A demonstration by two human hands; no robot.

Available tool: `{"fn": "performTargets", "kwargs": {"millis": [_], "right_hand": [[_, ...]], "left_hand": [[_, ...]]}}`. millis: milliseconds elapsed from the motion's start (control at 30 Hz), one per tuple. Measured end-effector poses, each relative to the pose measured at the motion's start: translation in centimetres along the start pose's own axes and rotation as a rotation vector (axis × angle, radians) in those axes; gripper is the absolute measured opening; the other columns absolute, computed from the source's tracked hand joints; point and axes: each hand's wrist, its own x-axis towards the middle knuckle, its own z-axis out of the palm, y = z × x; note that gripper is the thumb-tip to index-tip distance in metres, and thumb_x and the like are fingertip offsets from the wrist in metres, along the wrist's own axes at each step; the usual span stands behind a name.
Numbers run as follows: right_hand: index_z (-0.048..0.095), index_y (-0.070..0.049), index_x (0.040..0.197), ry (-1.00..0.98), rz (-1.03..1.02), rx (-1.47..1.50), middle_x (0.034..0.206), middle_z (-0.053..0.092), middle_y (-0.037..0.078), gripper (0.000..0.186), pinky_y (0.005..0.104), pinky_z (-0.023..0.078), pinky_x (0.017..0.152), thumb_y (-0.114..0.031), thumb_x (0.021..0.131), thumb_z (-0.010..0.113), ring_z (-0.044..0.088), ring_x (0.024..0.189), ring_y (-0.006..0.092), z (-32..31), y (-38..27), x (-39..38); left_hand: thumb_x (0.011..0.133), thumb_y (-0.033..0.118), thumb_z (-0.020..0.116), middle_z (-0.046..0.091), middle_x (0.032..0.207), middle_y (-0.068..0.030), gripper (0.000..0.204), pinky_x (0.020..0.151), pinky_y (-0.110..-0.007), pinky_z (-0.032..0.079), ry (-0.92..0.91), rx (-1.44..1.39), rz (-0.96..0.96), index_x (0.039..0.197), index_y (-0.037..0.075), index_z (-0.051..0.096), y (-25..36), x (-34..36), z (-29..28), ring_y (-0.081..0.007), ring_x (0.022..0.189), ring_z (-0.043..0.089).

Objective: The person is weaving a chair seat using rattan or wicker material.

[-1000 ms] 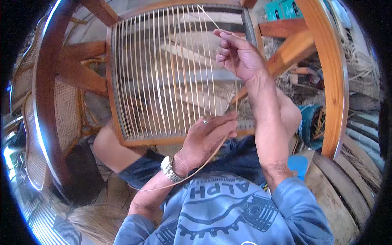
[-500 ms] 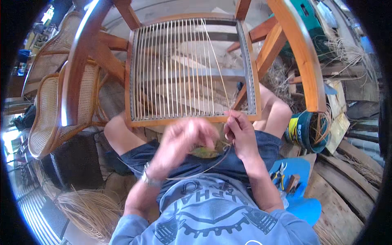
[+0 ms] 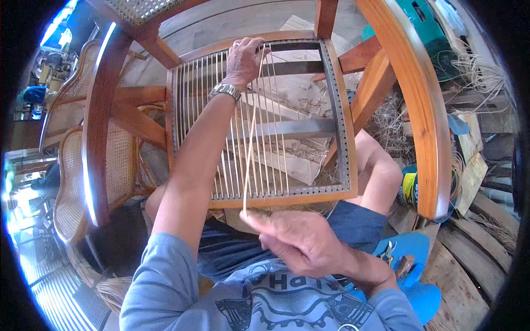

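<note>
A wooden chair frame [image 3: 353,194] lies before me, its seat opening ringed with small holes and strung with several parallel cane strands [image 3: 274,127]. At the far rail my left hand [image 3: 244,59] has its fingers closed around the top of a loose cane strand [image 3: 252,132]. That strand runs taut toward me, slanting over the others. Below the near rail, my right hand [image 3: 303,240] is closed, pinching the strand's near end between thumb and forefinger. The right part of the opening holds no strands.
Woven-cane chair backs [image 3: 118,160] stand at left. Chair legs [image 3: 414,110] rise on both sides. At right are a dark bucket [image 3: 409,186], cane bundles [image 3: 475,71] and wooden boards [image 3: 464,265]. Pliers [image 3: 390,251] lie on a blue seat [image 3: 415,245] by my right elbow.
My left hand has gone from the near rail up to the far rail. My right hand has moved left and toward me; the loose strand now slants left instead of right.
</note>
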Motion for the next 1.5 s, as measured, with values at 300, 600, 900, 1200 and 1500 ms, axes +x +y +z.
{"fn": "performTargets", "kwargs": {"millis": [300, 600, 900, 1200, 1500], "right_hand": [[0.051, -0.002, 0.141, 0.031, -0.154, 0.068, 0.082, 0.06, 0.014, 0.053, 0.0414, 0.052, 0.067, 0.003, 0.089, 0.062, 0.062, 0.07, 0.0302, 0.2, 1.8, 2.4], [0.051, 0.001, 0.14, 0.046, -0.088, 0.057, 0.092, 0.065, 0.017, 0.05, 0.0353, 0.054, 0.076, 0.004, 0.091, 0.061, 0.067, 0.08, 0.0304, 0.8, 0.1, -0.5], [0.056, 0.0, 0.137, 0.184, 0.166, -0.081, 0.077, 0.057, 0.01, 0.044, 0.0276, 0.048, 0.063, 0.006, 0.093, 0.058, 0.056, 0.065, 0.0162, 4.2, 1.6, -8.5], [0.073, -0.011, 0.115, -0.001, 0.348, -0.486, 0.074, 0.061, 0.009, 0.035, 0.0353, 0.046, 0.06, 0.006, 0.086, 0.061, 0.059, 0.064, 0.023, -0.9, -0.8, -14.9], [0.066, 0.001, 0.103, 0.487, 0.611, -0.956, 0.086, 0.059, 0.006, 0.013, 0.0272, 0.046, 0.074, -0.007, 0.097, 0.057, 0.058, 0.08, 0.0156, -9.9, 0.9, -23.2]], "left_hand": [[0.096, 0.027, 0.061, 0.067, 0.097, -0.0124, 0.021, 0.09, -0.043, 0.048, -0.078, -0.055, -0.05, 0.103, 0.012, 0.075, -2.0, 2.4, 0.7, -0.033, 0.099, 0.061], [0.097, 0.029, 0.059, 0.067, 0.108, -0.0096, 0.023, 0.093, -0.046, 0.049, -0.234, 0.074, 0.181, 0.112, 0.017, 0.072, -0.6, -0.4, -2.4, -0.0303, 0.104, 0.064], [0.103, 0.038, 0.052, 0.065, 0.12, -0.0164, 0.061, 0.091, -0.034, 0.051, -0.304, -1.082, -0.846, 0.142, -0.006, 0.04, 14.6, -21.0, -12.8, -0.0251, 0.108, 0.063], [0.103, 0.016, 0.054, 0.068, 0.087, -0.0083, 0.019, 0.068, -0.03, 0.053, -0.157, -2.022, -1.028, 0.116, 0.003, 0.06, 20.0, -28.6, -22.8, -0.0177, 0.074, 0.064], [0.105, 0.018, 0.05, 0.069, 0.09, -0.0101, 0.024, 0.067, -0.032, 0.054, 0.031, -2.138, -0.948, 0.12, 0.0, 0.057, 18.3, -28.5, -25.4, -0.0179, 0.075, 0.066]]}}
